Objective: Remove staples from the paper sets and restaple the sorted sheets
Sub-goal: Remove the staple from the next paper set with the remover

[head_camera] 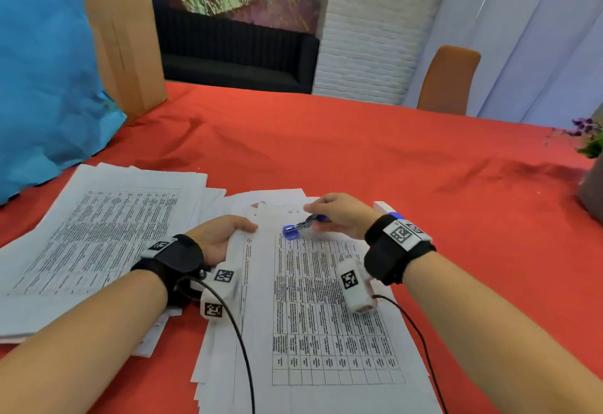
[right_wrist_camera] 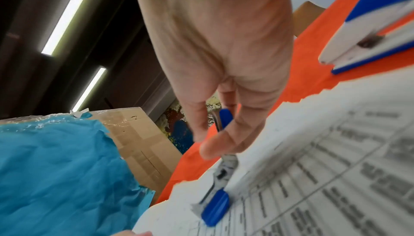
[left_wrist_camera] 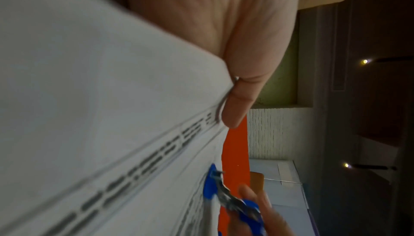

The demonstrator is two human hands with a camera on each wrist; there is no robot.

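Note:
A printed paper set [head_camera: 326, 299] with tables lies in front of me on the red cloth. My left hand [head_camera: 228, 234] grips its left edge, thumb on top, and the sheets curl up over the palm. In the left wrist view the thumb [left_wrist_camera: 239, 108] presses the paper [left_wrist_camera: 112, 115] near a small metal glint. My right hand [head_camera: 321, 214] pinches a blue and metal staple remover [head_camera: 301, 226] over the top of the set. The remover's [right_wrist_camera: 218, 202] lower blue end rests on the sheet. It also shows in the left wrist view as the remover [left_wrist_camera: 224, 193].
A second pile of printed sheets [head_camera: 98, 234] lies to the left. A blue and white stapler [right_wrist_camera: 369, 27] sits on the cloth behind my right wrist. A blue bag [head_camera: 42, 71] and cardboard box [head_camera: 127, 38] stand far left, an orange chair [head_camera: 447, 81] and a plant [head_camera: 590, 139] far right.

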